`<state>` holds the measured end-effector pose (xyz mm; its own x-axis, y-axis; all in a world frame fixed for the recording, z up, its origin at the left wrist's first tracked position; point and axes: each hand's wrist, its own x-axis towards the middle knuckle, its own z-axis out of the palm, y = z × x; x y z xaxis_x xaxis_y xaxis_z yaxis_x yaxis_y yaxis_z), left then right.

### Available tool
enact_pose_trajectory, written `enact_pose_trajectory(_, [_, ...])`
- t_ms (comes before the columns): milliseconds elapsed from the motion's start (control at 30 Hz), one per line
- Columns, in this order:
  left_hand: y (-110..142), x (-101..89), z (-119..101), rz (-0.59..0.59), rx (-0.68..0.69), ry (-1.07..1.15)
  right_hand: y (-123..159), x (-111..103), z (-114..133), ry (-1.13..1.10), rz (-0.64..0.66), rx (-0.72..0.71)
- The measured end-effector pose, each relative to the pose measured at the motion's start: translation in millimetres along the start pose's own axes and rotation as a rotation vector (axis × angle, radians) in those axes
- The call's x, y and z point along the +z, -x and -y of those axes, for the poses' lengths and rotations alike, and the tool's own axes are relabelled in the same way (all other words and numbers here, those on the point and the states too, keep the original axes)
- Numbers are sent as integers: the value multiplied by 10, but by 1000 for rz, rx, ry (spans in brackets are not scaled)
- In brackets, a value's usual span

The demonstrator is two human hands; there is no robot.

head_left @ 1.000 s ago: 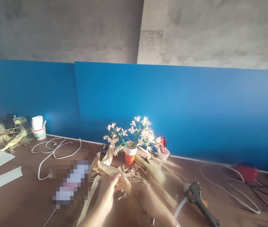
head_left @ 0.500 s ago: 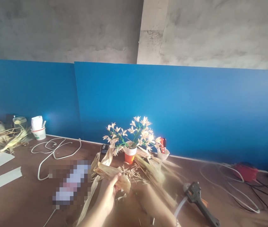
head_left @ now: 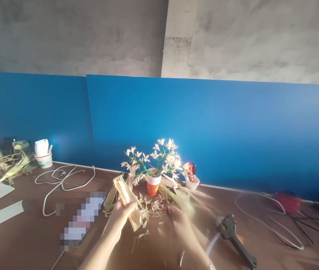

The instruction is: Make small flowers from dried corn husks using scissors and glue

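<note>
My left hand (head_left: 121, 215) is closed on a pale dried corn husk (head_left: 127, 198), pinching it under the thumb. The husk slants from upper left to lower right. A little to the right, my right hand (head_left: 178, 219) is closed round scissors (head_left: 166, 197); their thin dark blades point up and away, and blur hides the handles. Between and beyond the hands lies a small heap of cut husk pieces (head_left: 155, 204). Behind it stands an orange and white paper cup (head_left: 153, 184) with husk flowers (head_left: 170, 157) on green stems.
A black glue gun (head_left: 234, 236) lies right of my right arm. A pixelated phone-like thing (head_left: 85, 221) is on the left. White cables (head_left: 62, 183), paper strips (head_left: 2, 216) and a white cup (head_left: 44, 160) sit farther left. Loose husks (head_left: 180, 197) spread behind; a blue partition (head_left: 204, 127) bounds the table.
The husk in my left hand has turned from nearly level to steeply slanted, and that hand has shifted left. My right hand has risen beside the cut pieces, with the scissors now visible.
</note>
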<state>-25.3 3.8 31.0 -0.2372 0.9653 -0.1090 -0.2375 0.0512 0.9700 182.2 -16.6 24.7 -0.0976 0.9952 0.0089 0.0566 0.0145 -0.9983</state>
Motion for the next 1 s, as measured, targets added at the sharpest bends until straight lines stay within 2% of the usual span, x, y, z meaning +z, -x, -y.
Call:
enact_pose_trajectory(100, [146,97,42,77,13,-77,74,122,70,-31,8,-38])
enact_pose_trajectory(167, [239,168,53,112,8,-44,113,204,112,-34,26,-71])
enact_pose_trajectory(233, [306,228,50,219,-17,-17,127,264,121,-55,19,-88])
enact_pose_trajectory(367, [350,287,39,337,-1,-53,112,286,101,-118,-22,26])
enact_pose_trajectory(467, [339,291,64,325,-14,-39,129,281,170,-121,3,94])
enact_pose_trajectory(600, [298,267,149,230,44,-90,182,314,306,-34,58,4])
enact_pose_trajectory(700, [269,230,202,196,-65,-44,178,299,292,-28,79,45])
enact_pose_trajectory(833, [282,187,173,255,-243,110,131,230,172,-89,45,82])
enact_pose_trajectory(1000, [379,236,67,386,-221,5,101,240,77,-185,-44,50])
